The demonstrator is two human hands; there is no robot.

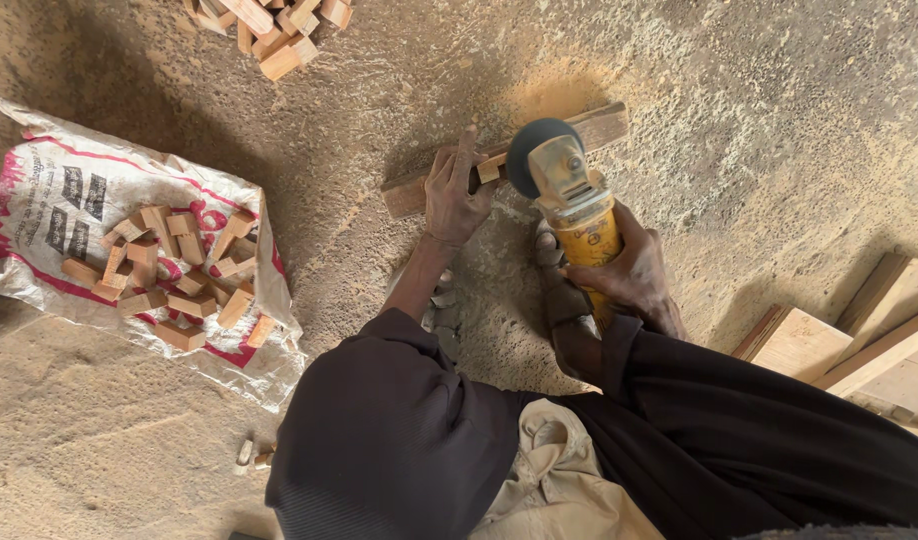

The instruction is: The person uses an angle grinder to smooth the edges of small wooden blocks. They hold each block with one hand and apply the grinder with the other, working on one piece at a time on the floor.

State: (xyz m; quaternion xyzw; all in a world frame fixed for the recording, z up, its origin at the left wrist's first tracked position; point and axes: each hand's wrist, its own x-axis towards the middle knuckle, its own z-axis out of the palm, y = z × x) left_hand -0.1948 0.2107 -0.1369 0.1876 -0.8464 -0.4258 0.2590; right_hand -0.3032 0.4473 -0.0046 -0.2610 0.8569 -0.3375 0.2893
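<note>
Nearest the camera are the person's dark sleeves and bent knees over a pale cloth (549,470), low in the head view. Beyond them the right hand (629,270) is wrapped tight around the yellow body of an angle grinder (574,200), fingers closed on it, the dark disc guard pointing far. The disc sits at a small wooden block (491,167) that rests on a long wooden plank (599,128) lying on the sandy floor (759,120). The left hand (454,195) lies just left of the grinder, its fingers spread flat and pressing down on the block and plank, not curled around anything. A patch of fresh orange sawdust (554,98) lies just beyond the plank. To the left, a white woven sack (39,200) is spread on the floor with a heap of small wooden blocks (169,275) on it. Another pile of blocks (269,25) lies at the far edge. Pale boards (849,340) are stacked at the right.
</note>
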